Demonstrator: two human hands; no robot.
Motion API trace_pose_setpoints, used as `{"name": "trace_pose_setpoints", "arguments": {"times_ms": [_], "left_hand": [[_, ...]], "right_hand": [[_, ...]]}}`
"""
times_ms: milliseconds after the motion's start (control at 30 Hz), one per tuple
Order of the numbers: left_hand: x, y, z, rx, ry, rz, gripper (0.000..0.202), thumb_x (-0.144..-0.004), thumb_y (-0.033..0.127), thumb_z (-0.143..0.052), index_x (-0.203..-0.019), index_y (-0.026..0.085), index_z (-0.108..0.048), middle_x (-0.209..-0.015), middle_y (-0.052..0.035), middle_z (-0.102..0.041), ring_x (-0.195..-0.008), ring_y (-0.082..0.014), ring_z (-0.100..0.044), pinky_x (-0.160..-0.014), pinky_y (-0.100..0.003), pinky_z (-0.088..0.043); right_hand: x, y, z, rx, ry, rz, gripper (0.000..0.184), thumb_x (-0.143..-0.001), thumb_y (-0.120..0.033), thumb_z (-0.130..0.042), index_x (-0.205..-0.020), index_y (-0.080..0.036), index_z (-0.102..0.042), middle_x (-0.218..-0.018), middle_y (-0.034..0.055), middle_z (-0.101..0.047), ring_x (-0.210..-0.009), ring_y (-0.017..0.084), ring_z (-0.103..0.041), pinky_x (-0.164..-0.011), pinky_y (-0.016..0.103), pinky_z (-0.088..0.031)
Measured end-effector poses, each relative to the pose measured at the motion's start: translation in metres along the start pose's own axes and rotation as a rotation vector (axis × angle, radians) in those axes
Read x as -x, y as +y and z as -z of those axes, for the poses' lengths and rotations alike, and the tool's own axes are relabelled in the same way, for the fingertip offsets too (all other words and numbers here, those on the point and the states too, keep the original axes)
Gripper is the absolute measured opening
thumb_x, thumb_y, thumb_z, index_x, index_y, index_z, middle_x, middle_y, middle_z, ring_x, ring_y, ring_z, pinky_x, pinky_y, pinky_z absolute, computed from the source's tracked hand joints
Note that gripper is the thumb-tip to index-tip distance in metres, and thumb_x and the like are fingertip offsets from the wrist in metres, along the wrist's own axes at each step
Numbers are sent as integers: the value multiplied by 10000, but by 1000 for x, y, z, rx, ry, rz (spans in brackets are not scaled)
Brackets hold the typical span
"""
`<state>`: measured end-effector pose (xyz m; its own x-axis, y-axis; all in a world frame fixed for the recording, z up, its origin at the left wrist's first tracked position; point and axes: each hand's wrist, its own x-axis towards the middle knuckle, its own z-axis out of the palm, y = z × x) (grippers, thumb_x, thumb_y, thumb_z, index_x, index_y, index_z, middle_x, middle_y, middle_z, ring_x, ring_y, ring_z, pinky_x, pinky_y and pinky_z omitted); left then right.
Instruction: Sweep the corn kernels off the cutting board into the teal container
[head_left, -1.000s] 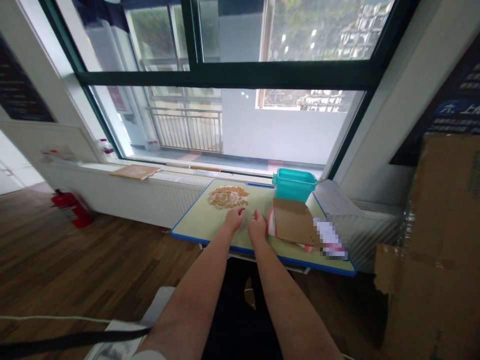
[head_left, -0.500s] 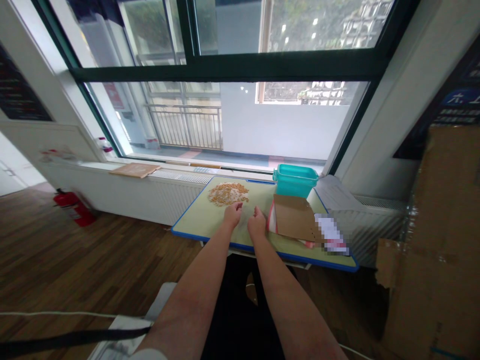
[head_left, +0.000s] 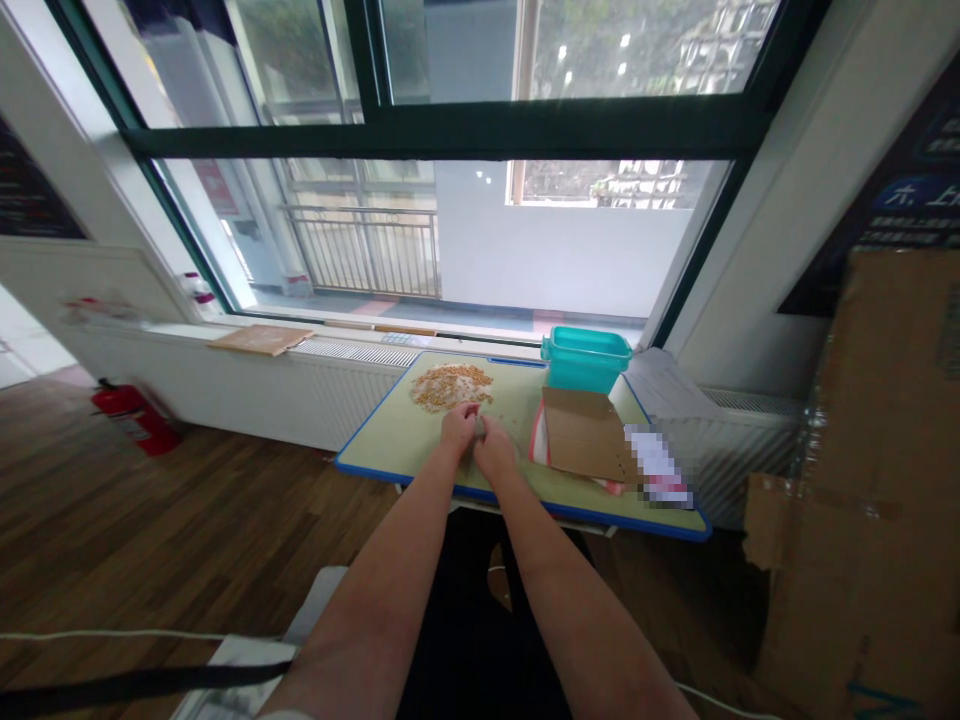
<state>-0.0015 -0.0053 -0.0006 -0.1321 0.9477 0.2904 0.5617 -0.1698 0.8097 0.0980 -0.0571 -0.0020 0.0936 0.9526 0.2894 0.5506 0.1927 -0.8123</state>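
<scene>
Left grip [head_left: 459, 428] seemingly meets right grip [head_left: 495, 453] inside the table edge [head_left: 600, 515].

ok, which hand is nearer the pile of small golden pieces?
Left. The left hand is just in front of the pile, by its near edge. The right hand is farther off, to the right and closer to the person.
</scene>
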Motion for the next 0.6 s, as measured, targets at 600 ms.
{"name": "trace_pose_setpoints", "arguments": {"times_ms": [600], "left_hand": [[1, 5, 2, 14, -41, 27, 287, -825, 103, -539, -1038, 131, -729, -1044, -82, -734, -987, -170, -666, -915, -259, -485]], "right_hand": [[-3, 5, -7, 29, 170, -51, 759, -691, -71, -383, -1436, 53, -311, -1508, 252, -328, -1434, 267, -240, -1152, 471, -218]]}}
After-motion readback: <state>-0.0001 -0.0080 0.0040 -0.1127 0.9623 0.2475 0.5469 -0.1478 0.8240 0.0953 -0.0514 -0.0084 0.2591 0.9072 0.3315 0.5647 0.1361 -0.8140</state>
